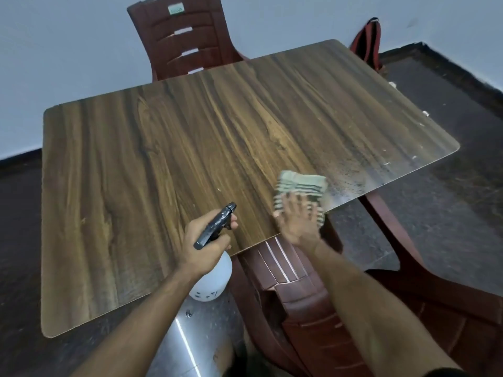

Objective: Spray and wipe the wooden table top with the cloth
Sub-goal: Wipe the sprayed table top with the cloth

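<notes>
Wood-grain desk [168, 148] fills the head view, wet droplets speckling its near right corner. Right hand [298, 221], fingers spread flat, presses a striped green-and-white cloth [300, 186] onto the desk beside that wet patch. Left hand [202, 246] grips the black-triggered white spray bottle [213, 278] at the near edge; maroon plastic chairs [185, 36] stand around.

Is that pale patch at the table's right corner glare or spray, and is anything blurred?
Head view: the pale sheen on the table beyond the cloth looks like light reflecting off wet droplets; the right hand is motion-blurred, the left hand and spray bottle sharp; table edges bow from the wide lens.
</notes>
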